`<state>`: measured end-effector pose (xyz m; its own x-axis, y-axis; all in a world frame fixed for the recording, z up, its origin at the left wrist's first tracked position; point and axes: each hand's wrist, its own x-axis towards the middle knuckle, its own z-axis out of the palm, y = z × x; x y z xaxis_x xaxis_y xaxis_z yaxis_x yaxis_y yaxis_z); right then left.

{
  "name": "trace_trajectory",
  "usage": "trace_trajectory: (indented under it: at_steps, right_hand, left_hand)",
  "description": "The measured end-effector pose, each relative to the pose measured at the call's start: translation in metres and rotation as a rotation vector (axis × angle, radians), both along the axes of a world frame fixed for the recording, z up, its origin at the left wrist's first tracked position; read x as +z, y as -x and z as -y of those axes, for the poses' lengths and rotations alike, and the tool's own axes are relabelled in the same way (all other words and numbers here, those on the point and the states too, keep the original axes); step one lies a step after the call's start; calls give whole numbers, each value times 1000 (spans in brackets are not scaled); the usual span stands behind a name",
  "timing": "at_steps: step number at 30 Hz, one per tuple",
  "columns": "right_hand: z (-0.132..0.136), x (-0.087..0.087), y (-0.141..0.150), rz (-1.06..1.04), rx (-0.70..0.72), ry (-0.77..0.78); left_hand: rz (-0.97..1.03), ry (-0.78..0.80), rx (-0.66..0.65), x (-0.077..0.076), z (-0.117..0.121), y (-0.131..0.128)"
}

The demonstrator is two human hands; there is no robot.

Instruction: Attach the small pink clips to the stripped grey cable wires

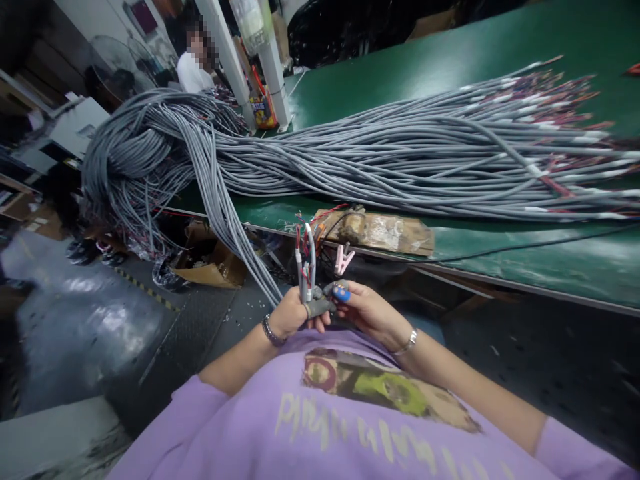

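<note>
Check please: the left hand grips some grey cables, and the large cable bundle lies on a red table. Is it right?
Not quite: the head view shows a green table, not a red one. The left hand does grip some grey cables, and the large cable bundle does lie on the table.

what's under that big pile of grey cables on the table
The green tabletop shows along both long sides of the grey cables. Beneath their middle they hide the surface, so I can't tell whether anything else lies there.
</note>
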<state>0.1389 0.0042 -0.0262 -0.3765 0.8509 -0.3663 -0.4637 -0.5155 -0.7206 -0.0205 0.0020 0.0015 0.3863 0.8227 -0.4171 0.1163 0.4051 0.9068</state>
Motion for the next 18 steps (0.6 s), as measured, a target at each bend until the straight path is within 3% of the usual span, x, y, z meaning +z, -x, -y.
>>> trace_trajectory:
  at_steps: [7,13,18]
  right_hand:
    - [-1,1,-3,273,-100,-188]
    - [3,7,-2,291,-70,-218]
    - [5,7,-4,307,-75,-232]
  left_hand:
    - [-113,-87,205,-9,5,-7]
    - [-93,-122,331,-11,4,-11]
    - [-110,-124,332,-7,5,-12]
